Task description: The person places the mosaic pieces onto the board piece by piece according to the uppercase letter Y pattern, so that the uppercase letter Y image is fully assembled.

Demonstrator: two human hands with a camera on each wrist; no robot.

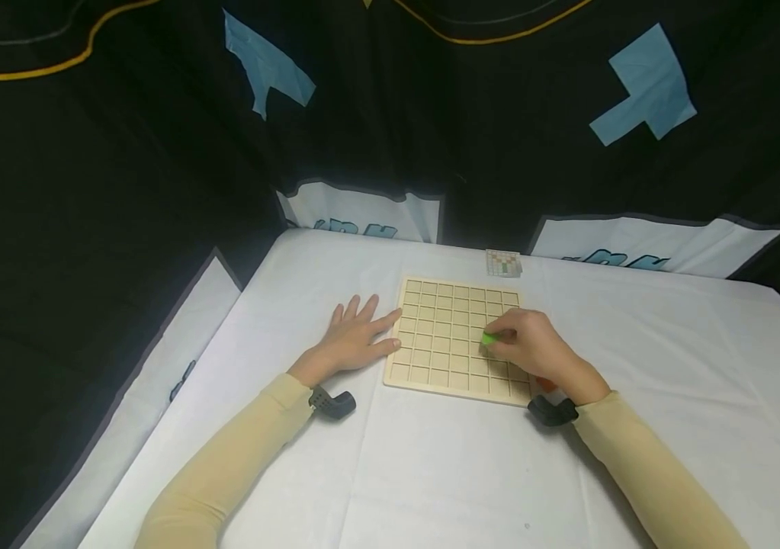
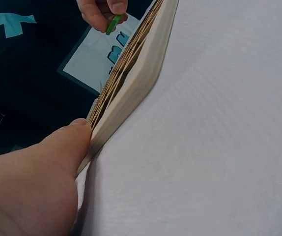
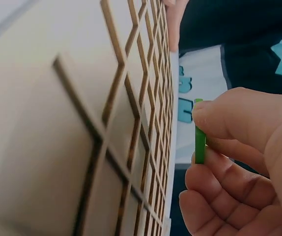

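Observation:
A square wooden board (image 1: 441,347) with a grid of grooves lies flat on the white-covered table. The left hand (image 1: 351,341) rests spread on the cloth, its thumb and a finger touching the board's left edge; in the left wrist view the thumb (image 2: 70,142) lies against that edge. Over the right part of the board, the right hand (image 1: 530,343) pinches a small green tile (image 1: 489,338). The right wrist view has the thin tile (image 3: 200,132) between thumb and fingertips, held off the board's surface (image 3: 38,147).
A small printed card (image 1: 503,263) with a grid lies behind the board. An orange-red object (image 1: 546,384) is partly hidden under the right wrist, by the board's right edge. Dark cloth with blue tape (image 1: 653,88) hangs behind the table.

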